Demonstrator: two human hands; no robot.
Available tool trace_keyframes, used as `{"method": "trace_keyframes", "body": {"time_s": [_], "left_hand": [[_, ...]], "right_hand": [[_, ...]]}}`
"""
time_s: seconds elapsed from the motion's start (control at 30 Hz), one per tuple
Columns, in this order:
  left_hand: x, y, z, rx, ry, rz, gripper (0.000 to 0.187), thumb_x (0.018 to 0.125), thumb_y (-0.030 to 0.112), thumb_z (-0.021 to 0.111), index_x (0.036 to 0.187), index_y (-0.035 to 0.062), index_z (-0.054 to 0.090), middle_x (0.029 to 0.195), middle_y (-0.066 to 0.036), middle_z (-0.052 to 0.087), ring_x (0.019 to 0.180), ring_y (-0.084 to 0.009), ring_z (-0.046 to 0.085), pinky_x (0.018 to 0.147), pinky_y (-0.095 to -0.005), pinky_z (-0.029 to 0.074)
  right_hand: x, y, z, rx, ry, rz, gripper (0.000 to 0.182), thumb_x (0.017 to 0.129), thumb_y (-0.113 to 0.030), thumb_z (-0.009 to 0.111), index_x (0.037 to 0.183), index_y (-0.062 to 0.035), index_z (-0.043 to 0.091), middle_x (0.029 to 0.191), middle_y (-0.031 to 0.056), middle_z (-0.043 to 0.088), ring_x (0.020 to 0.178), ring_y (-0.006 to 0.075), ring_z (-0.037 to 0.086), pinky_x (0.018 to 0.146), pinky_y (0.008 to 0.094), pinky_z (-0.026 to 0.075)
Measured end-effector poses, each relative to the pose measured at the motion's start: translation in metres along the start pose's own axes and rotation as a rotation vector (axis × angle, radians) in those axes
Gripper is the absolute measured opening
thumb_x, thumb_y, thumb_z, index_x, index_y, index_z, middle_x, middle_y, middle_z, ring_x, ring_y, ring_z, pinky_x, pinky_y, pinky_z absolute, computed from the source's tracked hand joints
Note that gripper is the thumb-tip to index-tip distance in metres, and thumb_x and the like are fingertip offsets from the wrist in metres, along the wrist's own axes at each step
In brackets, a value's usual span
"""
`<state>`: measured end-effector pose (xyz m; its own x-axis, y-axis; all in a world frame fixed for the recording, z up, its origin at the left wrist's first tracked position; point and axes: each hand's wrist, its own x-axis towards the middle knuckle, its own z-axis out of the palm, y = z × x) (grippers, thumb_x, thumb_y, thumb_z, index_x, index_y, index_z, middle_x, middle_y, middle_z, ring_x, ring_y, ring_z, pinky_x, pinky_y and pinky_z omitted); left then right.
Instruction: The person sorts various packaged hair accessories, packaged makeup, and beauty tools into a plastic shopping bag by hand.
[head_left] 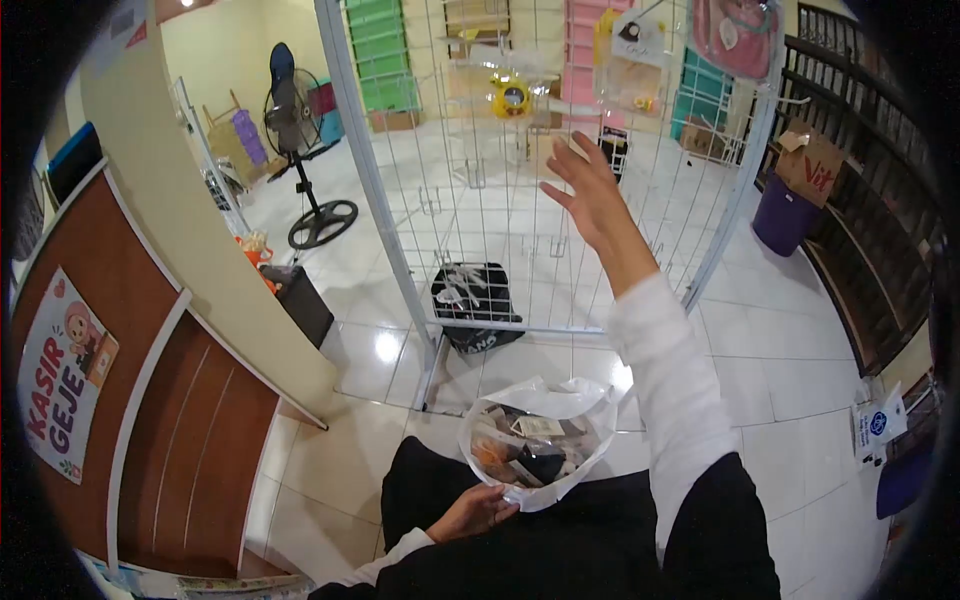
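Note:
My right hand [583,190] is raised in front of a white wire grid rack [470,220], its fingers spread and nothing held. Up and to its left, a yellow item in clear packaging [511,97] hangs on the rack. Other packaged items [632,75] hang above and to the right, near a pink pouch [735,38]. Low in the view, my left hand [477,513] pinches the near rim of a white plastic bag [583,398]. Several small packaged things [540,440] lie inside the open bag.
A black bag [475,300] sits at the rack's foot. A standing fan [300,130] and a grey bin [300,303] are on the left, beyond a brown counter [190,440]. At right are a purple bin [783,215] holding a cardboard box [812,165], and dark shelves [860,210].

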<state>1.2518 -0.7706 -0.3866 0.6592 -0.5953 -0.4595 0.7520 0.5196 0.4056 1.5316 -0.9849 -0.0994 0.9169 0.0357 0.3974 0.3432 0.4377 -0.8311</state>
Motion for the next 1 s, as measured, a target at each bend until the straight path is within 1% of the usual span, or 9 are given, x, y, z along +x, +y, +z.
{"method": "trace_keyframes", "body": {"time_s": [0.17,0.27,0.3,0.4,0.43,0.63,0.73,0.83,1.0], "left_hand": [[0.003,0.000,-0.012,-0.027,-0.018,0.013,0.026,0.090,0.017,0.053,0.106,-0.0036,0.052,0.106,-0.016,0.060,0.102,-0.0249,0.059,0.100,-0.0379,0.043],[0.006,0.004,-0.009,-0.023,0.000,0.011,0.027,0.090,0.016,0.054,0.108,-0.0034,0.050,0.108,-0.017,0.059,0.103,-0.0247,0.058,0.099,-0.0383,0.044],[0.007,0.005,-0.010,-0.024,-0.006,0.013,0.027,0.090,0.016,0.054,0.109,-0.0032,0.050,0.108,-0.017,0.059,0.103,-0.0245,0.058,0.098,-0.0382,0.044],[0.004,0.008,-0.006,-0.013,0.026,0.020,0.027,0.090,0.015,0.054,0.109,-0.0031,0.050,0.108,-0.016,0.060,0.102,-0.0237,0.059,0.098,-0.0377,0.044],[0.004,0.009,-0.004,-0.008,0.043,0.022,0.026,0.090,0.015,0.054,0.109,-0.0031,0.050,0.108,-0.016,0.060,0.101,-0.0234,0.060,0.098,-0.0375,0.044],[0.001,0.008,-0.005,-0.012,0.022,0.034,0.026,0.090,0.015,0.054,0.108,-0.0032,0.051,0.103,-0.015,0.062,0.098,-0.0234,0.061,0.097,-0.0373,0.046],[-0.001,0.009,-0.001,0.034,0.061,0.018,0.027,0.090,0.016,0.055,0.108,-0.0031,0.051,0.104,-0.015,0.061,0.098,-0.0235,0.060,0.097,-0.0374,0.046],[-0.006,0.011,0.005,0.041,0.078,0.023,0.027,0.089,0.016,0.056,0.107,-0.0032,0.051,0.103,-0.015,0.061,0.098,-0.0233,0.060,0.096,-0.0373,0.046],[-0.008,0.012,0.008,0.034,0.054,0.011,0.028,0.088,0.017,0.056,0.109,-0.0025,0.051,0.104,-0.014,0.061,0.100,-0.0227,0.060,0.096,-0.0373,0.046]], "right_hand": [[0.063,-0.001,0.041,0.172,0.018,0.164,0.121,0.068,-0.022,0.082,0.143,-0.0227,-0.014,0.148,0.0191,0.011,0.134,0.0462,0.010,0.097,0.0607,0.034],[0.082,0.009,0.058,0.282,0.195,0.171,0.127,0.065,-0.017,0.083,0.141,-0.0223,-0.019,0.148,0.0205,0.008,0.133,0.0490,0.006,0.098,0.0610,0.033],[0.087,0.012,0.059,0.282,0.230,0.151,0.117,0.064,-0.014,0.083,0.140,-0.0207,-0.005,0.142,0.0208,0.020,0.128,0.0478,0.022,0.094,0.0591,0.039],[0.101,0.025,0.052,0.398,0.198,0.080,0.095,0.065,-0.014,0.083,0.130,-0.0195,0.014,0.129,0.0170,0.035,0.113,0.0374,0.038,0.090,0.0545,0.044],[0.099,0.025,0.052,0.446,0.185,0.059,0.080,0.065,-0.012,0.083,0.117,-0.0179,0.022,0.119,0.0127,0.041,0.098,0.0271,0.042,0.086,0.0514,0.047],[0.094,0.016,0.048,0.228,0.225,0.096,0.079,0.070,-0.015,0.079,0.126,-0.0145,0.024,0.119,0.0141,0.042,0.101,0.0305,0.047,0.080,0.0491,0.051],[0.084,0.008,0.051,0.272,0.046,0.065,0.073,0.071,-0.014,0.077,0.127,-0.0135,0.030,0.115,0.0132,0.046,0.103,0.0311,0.051,0.078,0.0467,0.055],[0.079,0.004,0.054,0.322,-0.074,-0.055,0.088,0.066,-0.012,0.080,0.130,-0.0102,0.020,0.115,0.0159,0.047,0.099,0.0308,0.057,0.072,0.0454,0.055],[0.039,-0.017,0.071,0.292,-0.097,-0.166,0.085,0.065,-0.009,0.080,0.128,-0.0072,0.023,0.111,0.0161,0.051,0.093,0.0275,0.060,0.071,0.0412,0.057]]}}
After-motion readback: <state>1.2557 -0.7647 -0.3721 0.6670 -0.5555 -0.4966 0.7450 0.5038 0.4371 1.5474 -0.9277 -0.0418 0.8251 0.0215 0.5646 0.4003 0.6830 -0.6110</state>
